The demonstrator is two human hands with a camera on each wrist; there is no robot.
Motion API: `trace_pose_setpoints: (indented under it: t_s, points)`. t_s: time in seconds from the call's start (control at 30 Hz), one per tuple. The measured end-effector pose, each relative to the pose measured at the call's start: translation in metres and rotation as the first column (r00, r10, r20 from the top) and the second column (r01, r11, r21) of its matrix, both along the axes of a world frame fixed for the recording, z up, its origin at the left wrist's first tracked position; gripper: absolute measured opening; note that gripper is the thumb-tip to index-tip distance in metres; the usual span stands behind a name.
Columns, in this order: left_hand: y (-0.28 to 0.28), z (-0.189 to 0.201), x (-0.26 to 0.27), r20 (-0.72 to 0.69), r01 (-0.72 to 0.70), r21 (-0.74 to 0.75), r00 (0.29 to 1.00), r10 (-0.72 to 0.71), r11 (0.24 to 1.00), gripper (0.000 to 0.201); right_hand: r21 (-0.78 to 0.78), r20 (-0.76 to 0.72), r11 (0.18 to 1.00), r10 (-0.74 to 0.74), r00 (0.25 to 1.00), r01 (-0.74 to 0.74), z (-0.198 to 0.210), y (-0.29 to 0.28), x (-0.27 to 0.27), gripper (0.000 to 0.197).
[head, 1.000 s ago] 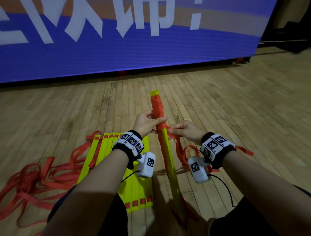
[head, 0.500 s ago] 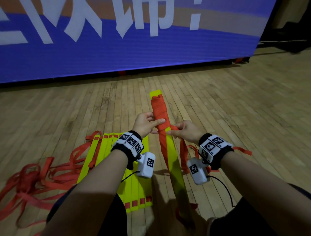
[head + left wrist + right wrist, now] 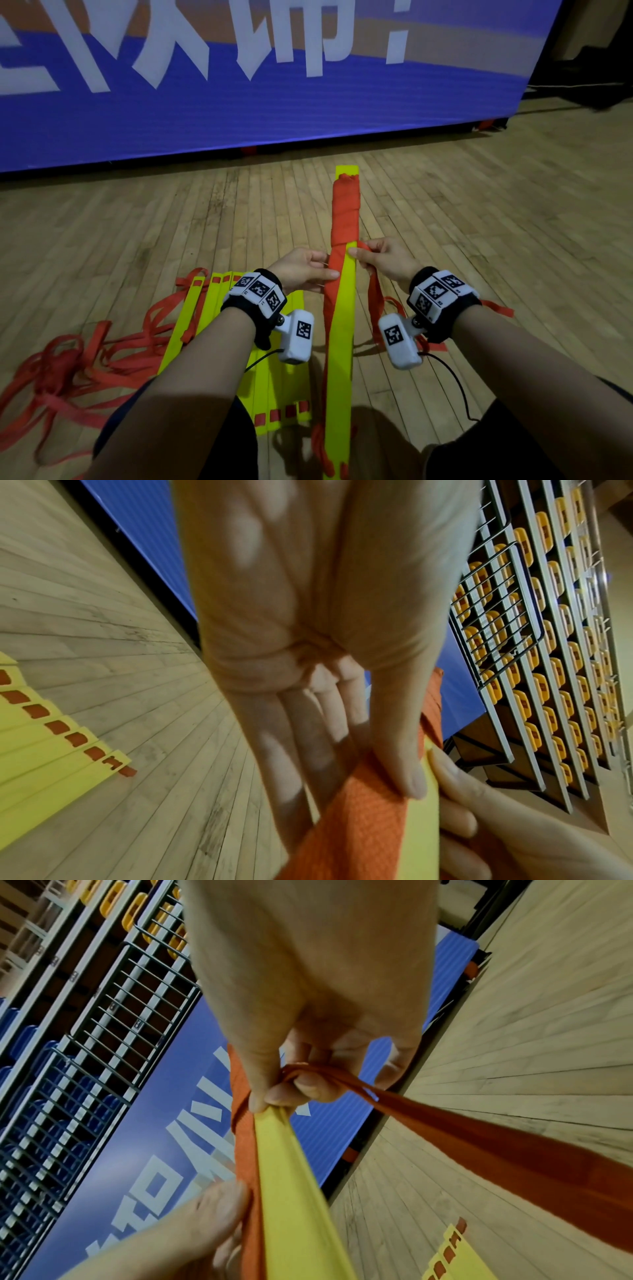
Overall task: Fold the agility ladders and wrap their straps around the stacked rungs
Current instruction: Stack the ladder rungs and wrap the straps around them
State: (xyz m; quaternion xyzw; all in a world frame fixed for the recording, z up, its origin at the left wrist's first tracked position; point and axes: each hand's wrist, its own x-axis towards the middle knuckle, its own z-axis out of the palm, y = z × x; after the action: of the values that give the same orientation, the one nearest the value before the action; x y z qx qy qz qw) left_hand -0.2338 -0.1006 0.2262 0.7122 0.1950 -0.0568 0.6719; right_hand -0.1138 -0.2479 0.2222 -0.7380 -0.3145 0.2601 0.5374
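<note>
A stack of yellow rungs (image 3: 339, 342) stands tilted away from me, its far half bound in orange strap (image 3: 346, 212). My left hand (image 3: 301, 269) grips the stack from the left, thumb (image 3: 407, 761) pressing the strap (image 3: 363, 818) onto the rungs. My right hand (image 3: 380, 258) pinches the loose strap (image 3: 479, 1139) beside the stack's right edge (image 3: 284, 1164), and the strap hangs down from it (image 3: 375, 301) towards the floor.
A second ladder lies on the wooden floor at my left, its yellow rungs (image 3: 274, 387) fanned flat and its orange straps (image 3: 68, 370) tangled further left. A blue banner wall (image 3: 274, 109) closes the far side. Bleacher seats (image 3: 548, 642) show behind.
The rung stack has turned so its broad yellow face looks up at me. My right hand has carried the strap from across the stack's front over to its right edge.
</note>
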Motion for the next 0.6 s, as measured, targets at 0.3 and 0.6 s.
trace_pose_setpoints:
  t_s: [0.3, 0.6]
  points:
    - [-0.003, -0.004, 0.003, 0.008, -0.071, 0.188, 0.997, 0.071, 0.98, 0.012, -0.022, 0.113, 0.999, -0.042, 0.993, 0.045, 0.005, 0.001, -0.006, 0.029]
    - [-0.014, -0.003, 0.008, 0.037, -0.117, 0.272, 0.993, 0.111, 0.955, 0.012, -0.163, 0.176, 0.963, -0.184, 0.967, 0.213, 0.0, 0.007, -0.006, 0.041]
